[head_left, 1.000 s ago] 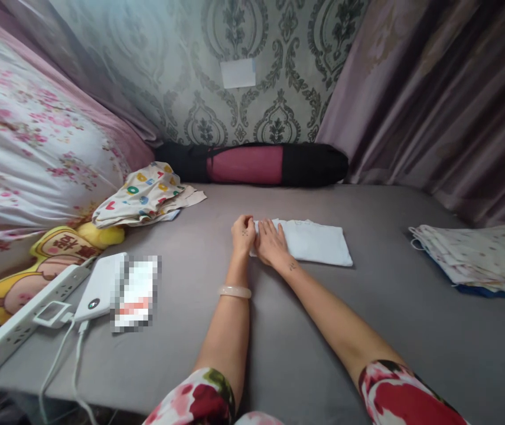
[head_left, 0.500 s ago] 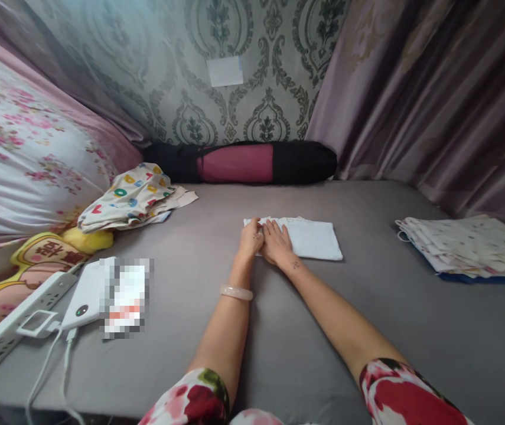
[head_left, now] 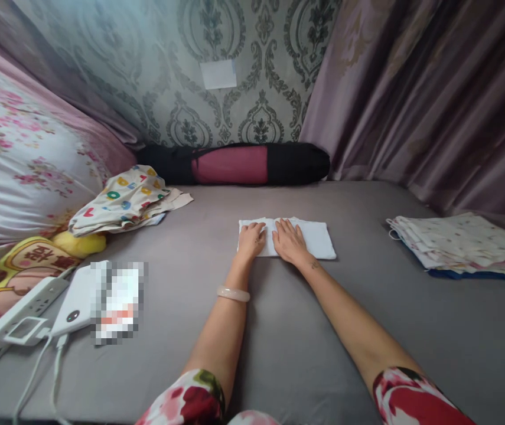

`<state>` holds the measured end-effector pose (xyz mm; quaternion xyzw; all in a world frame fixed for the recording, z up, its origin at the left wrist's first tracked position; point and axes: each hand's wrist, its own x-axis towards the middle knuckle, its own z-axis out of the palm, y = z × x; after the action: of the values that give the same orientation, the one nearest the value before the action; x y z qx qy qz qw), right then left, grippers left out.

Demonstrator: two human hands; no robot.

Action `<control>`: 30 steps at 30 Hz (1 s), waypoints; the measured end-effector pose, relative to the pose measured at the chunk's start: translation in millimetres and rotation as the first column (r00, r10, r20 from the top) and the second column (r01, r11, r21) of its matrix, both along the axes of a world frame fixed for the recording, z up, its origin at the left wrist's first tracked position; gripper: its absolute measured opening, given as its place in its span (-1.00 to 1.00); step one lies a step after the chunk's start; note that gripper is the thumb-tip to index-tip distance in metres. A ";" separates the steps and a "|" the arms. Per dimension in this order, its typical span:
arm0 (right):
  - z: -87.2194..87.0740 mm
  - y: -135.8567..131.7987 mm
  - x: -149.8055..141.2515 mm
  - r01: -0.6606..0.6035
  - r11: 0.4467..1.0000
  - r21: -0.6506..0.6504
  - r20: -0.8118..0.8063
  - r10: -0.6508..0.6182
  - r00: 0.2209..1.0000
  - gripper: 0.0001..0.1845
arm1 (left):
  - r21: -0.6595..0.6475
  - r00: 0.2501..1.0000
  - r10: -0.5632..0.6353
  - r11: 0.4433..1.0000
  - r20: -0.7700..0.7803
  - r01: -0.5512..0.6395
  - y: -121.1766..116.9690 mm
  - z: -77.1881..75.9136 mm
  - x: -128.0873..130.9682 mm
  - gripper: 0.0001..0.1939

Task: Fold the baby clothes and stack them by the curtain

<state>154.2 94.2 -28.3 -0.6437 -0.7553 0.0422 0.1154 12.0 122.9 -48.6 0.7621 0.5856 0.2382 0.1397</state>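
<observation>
A folded white cloth (head_left: 316, 239) lies flat on the grey sheet in front of me, wider than it is deep. On its left part rests my left hand (head_left: 251, 238), palm down, fingers stretched forward and the wrist wearing a pale bangle. Near the cloth's middle my right hand (head_left: 288, 241) lies flat with its fingers slightly spread. A narrow strip of white fabric shows between the two hands. What is under the palms is hidden.
Folded patterned clothes (head_left: 460, 242) are stacked at the right. A letter-print garment (head_left: 123, 198) lies crumpled at the left. Nearer are a plush toy (head_left: 35, 254), a power strip (head_left: 13, 319) and a white power bank (head_left: 79, 298) with cables. A black-and-pink roll bag (head_left: 230, 164) lies along the wall.
My right hand has slid rightward across the cloth, away from my left hand. The fingers of my left hand are now laid out flatter. The view has shifted slightly.
</observation>
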 end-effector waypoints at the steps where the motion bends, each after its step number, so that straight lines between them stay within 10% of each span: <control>1: -1.0 0.1 1.2 0.002 1.000 -0.005 0.003 -0.002 1.000 -0.41 | 0.003 1.000 -0.004 1.000 -0.031 0.004 -1.4 0.7 1.1 -0.63; 30: -8.2 -4.7 38.3 0.159 0.987 -0.029 -0.027 -0.160 0.987 -0.39 | 0.026 0.984 0.042 0.999 -0.175 -0.038 -15.6 9.6 11.1 -0.55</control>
<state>192.5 89.5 -36.5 -0.7029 -0.6990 0.0521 0.1209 23.1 107.2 -39.0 0.7698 0.6080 0.1795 0.0743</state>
